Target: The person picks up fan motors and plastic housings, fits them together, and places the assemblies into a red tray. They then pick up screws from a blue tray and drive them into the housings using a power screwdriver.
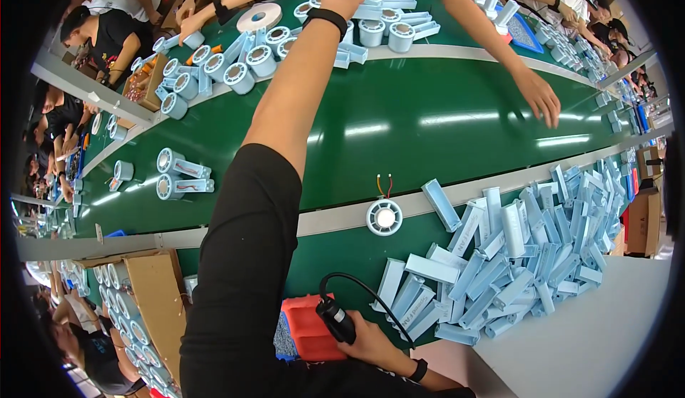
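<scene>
My left arm stretches far across the green conveyor to a cluster of light blue round fan units. There my left hand [340, 0] closes its fingers over the fan units [371, 32]; exactly what it grips is hidden. Near the lower edge my right hand [372, 342] is wrapped round a black electric screwdriver [335, 319] with a curling cable. Just behind the screwdriver lies a red tray [311, 326], beside small screws in a blue tray [284, 337]. A round fan head [384, 217] with two thin wires rests by the near rail.
Light blue handle shells [492, 269] lie heaped at right. A cardboard box [157, 305] beside rows of round units stands at left. Paired fan units [184, 174] sit on the conveyor belt [399, 127]. A co-worker's hand [536, 98] reaches over it from the far side.
</scene>
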Available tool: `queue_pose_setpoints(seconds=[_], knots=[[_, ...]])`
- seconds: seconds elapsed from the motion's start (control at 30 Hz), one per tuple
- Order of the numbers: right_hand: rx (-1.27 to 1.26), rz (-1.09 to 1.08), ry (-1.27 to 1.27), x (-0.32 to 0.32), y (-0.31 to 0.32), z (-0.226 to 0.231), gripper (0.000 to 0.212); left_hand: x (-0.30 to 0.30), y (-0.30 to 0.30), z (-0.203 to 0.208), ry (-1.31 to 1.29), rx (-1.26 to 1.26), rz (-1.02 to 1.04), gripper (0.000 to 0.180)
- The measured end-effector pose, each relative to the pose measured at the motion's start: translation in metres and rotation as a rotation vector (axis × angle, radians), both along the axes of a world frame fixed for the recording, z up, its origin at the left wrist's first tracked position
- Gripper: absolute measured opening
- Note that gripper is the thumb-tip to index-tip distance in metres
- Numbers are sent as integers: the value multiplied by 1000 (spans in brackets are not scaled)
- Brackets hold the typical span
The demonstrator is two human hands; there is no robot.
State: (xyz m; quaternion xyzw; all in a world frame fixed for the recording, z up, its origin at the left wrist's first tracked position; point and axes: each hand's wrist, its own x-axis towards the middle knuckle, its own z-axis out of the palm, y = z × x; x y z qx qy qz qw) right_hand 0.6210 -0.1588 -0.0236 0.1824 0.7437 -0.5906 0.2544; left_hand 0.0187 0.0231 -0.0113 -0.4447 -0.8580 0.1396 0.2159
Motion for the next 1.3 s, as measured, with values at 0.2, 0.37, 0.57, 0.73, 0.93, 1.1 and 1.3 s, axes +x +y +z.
queue_pose_setpoints(seconds=[0.2,0.37,0.57,0.73,0.93,1.1,1.3], knots=[[-38,-23,-4,-1,3,1,62,24,4,11,-148,100,-16,42],[-51,-12,22,-1,4,2,61,21,-8,12,-228,158,50,42],[-46,-16,28,-1,4,1,62,11,-12,1,-237,188,-43,56],[-74,-21,17,-1,5,3,62,12,-14,-5,-130,318,-152,61],[-56,-27,68,3,3,-4,62,14,-31,27,-109,394,-278,53],[-7,18,79,1,5,-4,60,95,-83,142,-424,552,-208,24],[204,-76,400,7,4,-10,56,282,-238,267,-391,263,63,40]])
